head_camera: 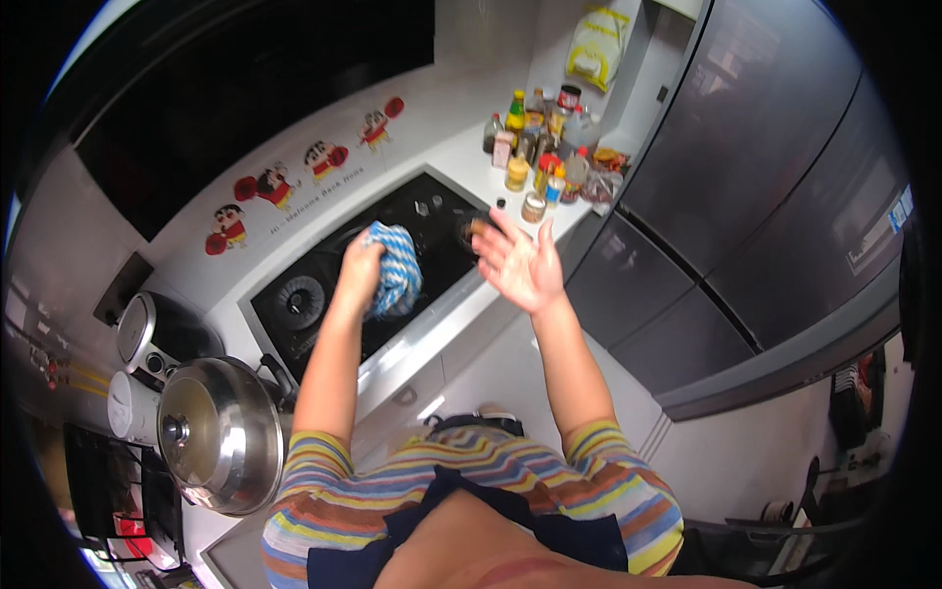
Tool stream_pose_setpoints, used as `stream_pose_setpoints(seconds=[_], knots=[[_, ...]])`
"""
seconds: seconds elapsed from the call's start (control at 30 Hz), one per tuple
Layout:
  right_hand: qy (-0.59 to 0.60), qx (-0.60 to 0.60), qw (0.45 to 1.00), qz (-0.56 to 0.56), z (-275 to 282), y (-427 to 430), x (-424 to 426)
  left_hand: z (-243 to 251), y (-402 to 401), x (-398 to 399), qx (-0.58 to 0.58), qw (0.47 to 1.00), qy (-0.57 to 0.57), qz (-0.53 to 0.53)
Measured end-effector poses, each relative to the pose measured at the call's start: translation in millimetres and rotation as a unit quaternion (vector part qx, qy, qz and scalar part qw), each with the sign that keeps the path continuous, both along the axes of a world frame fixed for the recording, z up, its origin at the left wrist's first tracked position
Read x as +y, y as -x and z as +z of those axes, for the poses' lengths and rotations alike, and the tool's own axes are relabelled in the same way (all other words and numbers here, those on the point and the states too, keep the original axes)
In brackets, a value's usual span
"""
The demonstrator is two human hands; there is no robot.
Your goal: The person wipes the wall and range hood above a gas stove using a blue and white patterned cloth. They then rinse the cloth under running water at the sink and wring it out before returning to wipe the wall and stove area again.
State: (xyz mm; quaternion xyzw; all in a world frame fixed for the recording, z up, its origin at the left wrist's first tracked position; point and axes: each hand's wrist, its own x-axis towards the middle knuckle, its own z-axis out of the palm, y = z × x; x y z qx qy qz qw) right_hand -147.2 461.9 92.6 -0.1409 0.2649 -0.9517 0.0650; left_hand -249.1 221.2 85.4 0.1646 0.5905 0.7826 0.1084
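My left hand (360, 271) is closed on a crumpled blue-and-white striped cloth (397, 269) above the black glass gas hob (441, 228). To the right, my right hand (519, 261) is raised with its palm up and fingers apart, near the hob's right end. A small brown thing (478, 227) shows at its fingertips, blurred; whether it touches the hand I cannot tell. Left of the cloth lies a round burner (299, 300) set in the hob. Just beyond my right hand stand an open-looking jar (533, 207) and a small black cap (501, 202) on the white counter.
Bottles and seasoning jars (517, 171) crowd the counter's back right corner beside a grey refrigerator (714, 169). At the left stand a large steel pot with a domed lid (213, 434), a rice cooker (169, 331) and a white container (132, 405). A black rack (110, 486) is at lower left.
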Motion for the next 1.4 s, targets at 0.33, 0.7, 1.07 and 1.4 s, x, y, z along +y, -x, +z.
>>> stream_pose_setpoints(seconds=[0.33,0.7,1.07,1.4], knots=[[-0.173,-0.064,0.983,-0.021,-43.2,121.2,28.1,13.3,44.1,99.7,-0.026,0.987,-0.147,-0.056],[0.124,-0.018,0.992,0.002,27.4,282.1,79.9,38.7,37.2,190.5,0.314,0.921,0.219,0.075],[-0.465,0.366,0.375,-0.713,324.3,408.2,102.9,-61.1,-23.9,59.1,0.034,0.96,0.071,0.27],[-0.384,0.509,0.294,-0.712,331.8,324.8,-137.2,-109.5,-60.0,-3.2,-0.067,0.925,-0.003,0.373]])
